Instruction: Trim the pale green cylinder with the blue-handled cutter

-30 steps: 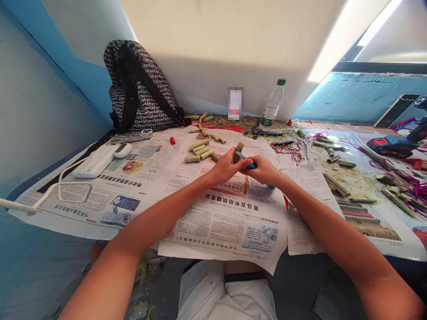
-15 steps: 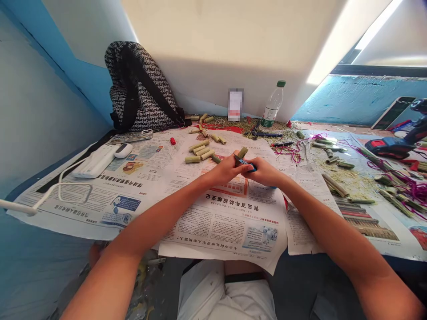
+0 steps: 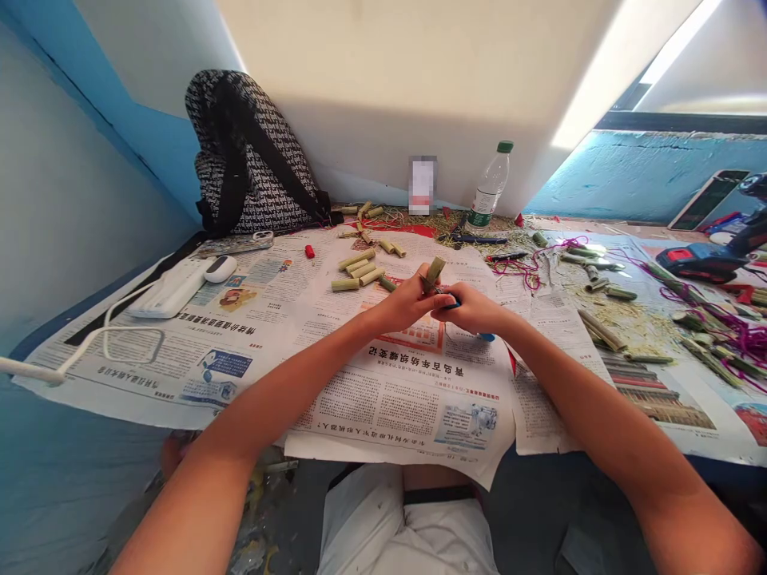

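I see my left hand (image 3: 403, 303) clenched around a short green bamboo piece (image 3: 434, 272), its top end poking up past the fingers, held just above the newspaper (image 3: 383, 391) near the middle of the surface. My right hand (image 3: 473, 307) touches the left, its fingers gripping a blue-handled tool (image 3: 454, 302) pressed against the bamboo. More cut bamboo pieces (image 3: 359, 271) lie just beyond toward the far edge, where a plastic bottle (image 3: 490, 189) stands and a patterned backpack (image 3: 252, 160) leans at the far left corner.
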